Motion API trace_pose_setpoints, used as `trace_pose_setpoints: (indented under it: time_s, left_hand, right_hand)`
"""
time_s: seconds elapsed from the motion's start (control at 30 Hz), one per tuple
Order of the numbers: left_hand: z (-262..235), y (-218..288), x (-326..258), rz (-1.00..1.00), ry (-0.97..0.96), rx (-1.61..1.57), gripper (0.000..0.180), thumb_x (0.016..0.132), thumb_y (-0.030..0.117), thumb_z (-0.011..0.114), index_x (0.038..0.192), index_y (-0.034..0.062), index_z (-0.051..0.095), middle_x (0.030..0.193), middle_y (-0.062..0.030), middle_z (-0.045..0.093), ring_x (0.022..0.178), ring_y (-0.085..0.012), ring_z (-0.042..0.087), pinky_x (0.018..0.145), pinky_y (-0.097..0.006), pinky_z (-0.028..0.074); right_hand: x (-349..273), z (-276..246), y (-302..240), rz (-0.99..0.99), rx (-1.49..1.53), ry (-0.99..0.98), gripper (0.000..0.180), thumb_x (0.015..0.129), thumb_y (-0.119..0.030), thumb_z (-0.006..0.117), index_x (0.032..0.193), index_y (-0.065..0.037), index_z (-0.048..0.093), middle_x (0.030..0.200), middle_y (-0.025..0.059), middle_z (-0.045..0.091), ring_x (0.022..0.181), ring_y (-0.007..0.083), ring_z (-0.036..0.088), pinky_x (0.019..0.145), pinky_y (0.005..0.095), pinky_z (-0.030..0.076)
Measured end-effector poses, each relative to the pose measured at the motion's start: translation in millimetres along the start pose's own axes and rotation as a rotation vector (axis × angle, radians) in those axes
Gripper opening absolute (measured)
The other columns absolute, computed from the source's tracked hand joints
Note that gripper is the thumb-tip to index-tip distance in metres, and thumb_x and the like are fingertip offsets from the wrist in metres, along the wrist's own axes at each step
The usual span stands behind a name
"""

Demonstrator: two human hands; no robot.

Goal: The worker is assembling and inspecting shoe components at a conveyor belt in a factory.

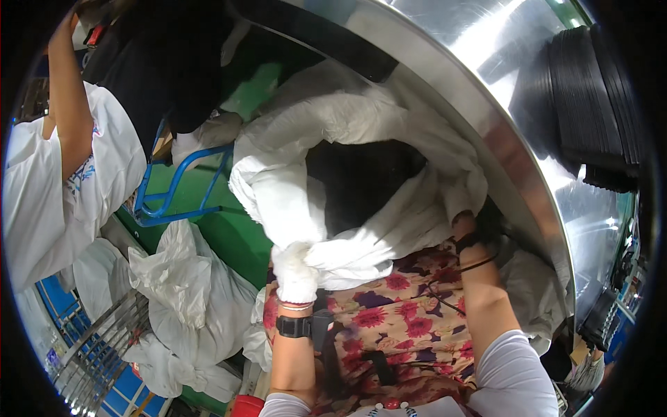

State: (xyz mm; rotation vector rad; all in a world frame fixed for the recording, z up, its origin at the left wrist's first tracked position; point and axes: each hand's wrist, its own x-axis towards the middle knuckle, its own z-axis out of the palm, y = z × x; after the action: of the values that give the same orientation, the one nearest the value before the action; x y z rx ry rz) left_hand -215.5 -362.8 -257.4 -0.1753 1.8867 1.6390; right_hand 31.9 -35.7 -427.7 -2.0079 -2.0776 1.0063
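Closest to me, at 6 o'clock, sits a floral apron (410,326), red and purple blooms on cream, with both forearms rising over it. From where I watch, the left hand (294,272) wears a white glove, with a black watch (293,326) and thin bands on the wrist below it. Its fingers are clenched on a bunched fold of the white sack (333,187), which fills the middle of the view and spreads toward 12 o'clock. The sack's mouth gapes open, dark inside. At about 3 o'clock from the left hand, the right hand (464,221) is mostly buried in the sack's far edge; black bands circle its wrist, and I cannot tell whether its fingers are closed on the cloth.

Beyond the sack, from 12 to 4 o'clock, curves a shiny steel tabletop (486,62), and a stack of black trays (597,111) stands on it at 2 o'clock. At 8 o'clock more white sacks (187,292) lie heaped on the green floor (236,236), beside a blue metal frame (177,184). At 10 o'clock another person in a white shirt (48,201) stands with one arm raised.
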Motion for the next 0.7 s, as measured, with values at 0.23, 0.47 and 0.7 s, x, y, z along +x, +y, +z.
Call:
trace_pose_setpoints:
  time_s: [0.23,0.47,0.7]
  left_hand:
    - [-43.8,0.6,5.3,0.23,-0.149,0.615,0.015,0.096,0.008,0.056,0.086,-0.0025,0.062,0.08,-0.0079,0.062,0.072,-0.0171,0.062,0.067,-0.032,0.053]
    - [-5.6,28.4,45.5,-0.182,-0.013,-0.492,0.023,0.1,0.024,0.064,0.105,0.0023,0.063,0.091,-0.002,0.062,0.077,-0.0115,0.06,0.067,-0.027,0.053]
    - [-6.1,13.1,57.6,-0.245,0.109,-0.668,0.044,0.103,0.042,0.059,0.124,0.0036,0.059,0.091,-0.0111,0.066,0.07,-0.0225,0.065,0.061,-0.037,0.058]
  right_hand:
    - [-40.8,6.3,-48.5,-0.533,-0.515,-0.125,0.04,0.096,-0.024,0.063,0.13,-0.003,0.061,0.129,0.0175,0.062,0.117,0.0336,0.06,0.098,0.0402,0.05]
    - [-171.9,25.7,-157.3,-0.856,0.003,-0.795,0.035,0.099,-0.028,0.057,0.126,-0.006,0.063,0.116,0.0169,0.068,0.104,0.0346,0.066,0.092,0.0415,0.052]
    - [-151.2,41.7,-132.3,-0.649,-0.222,-1.188,0.034,0.1,-0.034,0.056,0.122,-0.01,0.068,0.11,0.0155,0.072,0.097,0.0333,0.069,0.088,0.0389,0.053]
